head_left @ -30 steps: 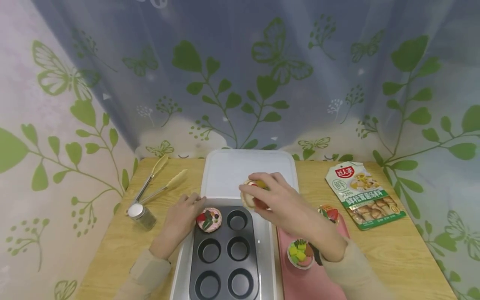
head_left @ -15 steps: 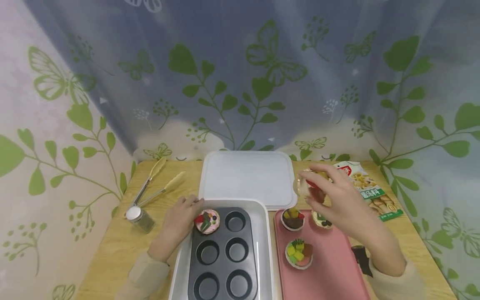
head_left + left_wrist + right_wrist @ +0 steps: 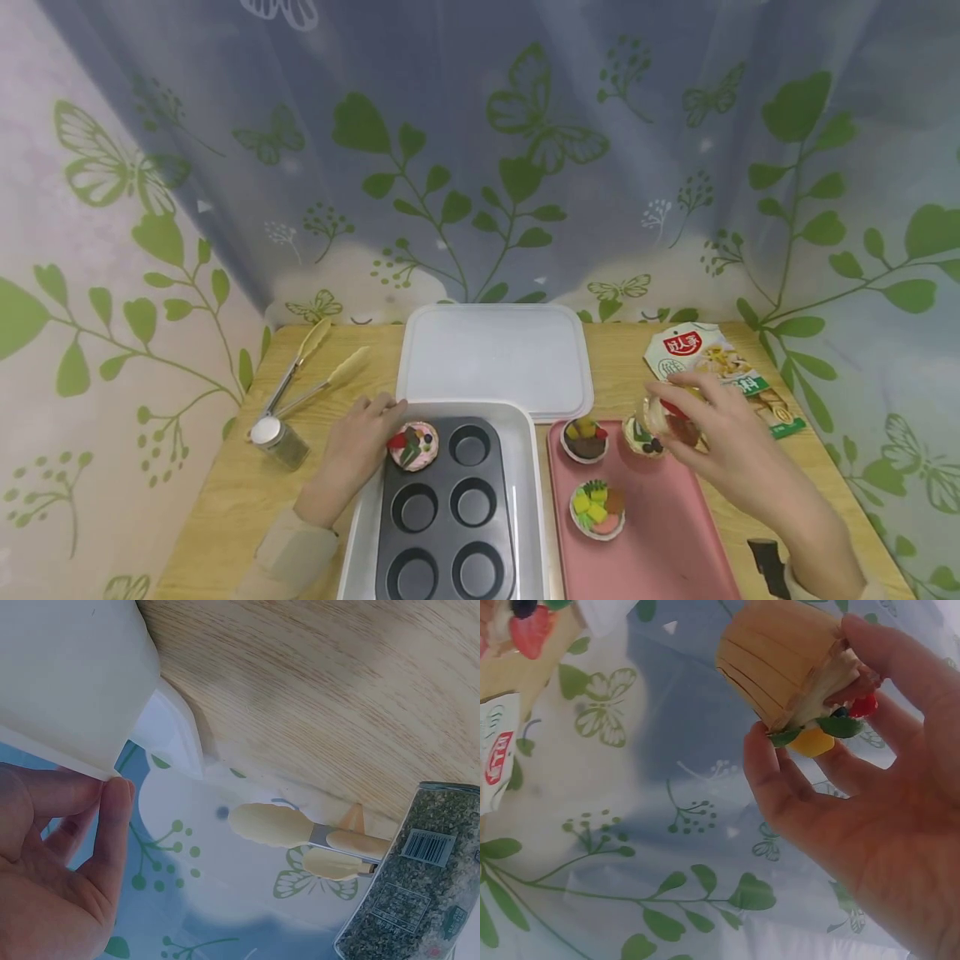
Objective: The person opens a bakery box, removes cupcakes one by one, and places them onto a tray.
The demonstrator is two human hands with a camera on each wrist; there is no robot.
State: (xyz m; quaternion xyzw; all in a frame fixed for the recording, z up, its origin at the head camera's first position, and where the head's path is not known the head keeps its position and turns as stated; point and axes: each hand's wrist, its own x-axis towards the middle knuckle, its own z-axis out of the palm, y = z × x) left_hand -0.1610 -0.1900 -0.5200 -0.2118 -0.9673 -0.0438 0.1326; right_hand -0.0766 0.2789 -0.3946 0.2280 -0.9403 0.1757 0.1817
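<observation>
My right hand (image 3: 731, 437) grips a toy cupcake (image 3: 780, 660) by its rim, above the far right part of a pink tray (image 3: 667, 542). The cupcake has a tan wrapper and fruit topping, and is tipped on its side in the right wrist view. With thumb and fingers, my left hand (image 3: 365, 446) pinches the rim of a white box (image 3: 75, 682) at its far left corner. Inside that box lies a dark muffin tin (image 3: 446, 500). A pink-topped cupcake (image 3: 414, 446) sits in the tin's far left cup, right beside my left fingers.
The pink tray bears a chocolate cupcake (image 3: 585, 439), a fruit-topped cupcake (image 3: 597, 510) and a cream-topped cupcake (image 3: 641, 437). Behind the box lies a white lid (image 3: 495, 358). Tongs (image 3: 300, 367) and a spice jar (image 3: 281, 442) are at left, a food packet (image 3: 712, 358) at right.
My right hand has carried the cupcake rightward from over the white lid to above the pink tray, lower than half a second ago. My left hand stays on the box rim.
</observation>
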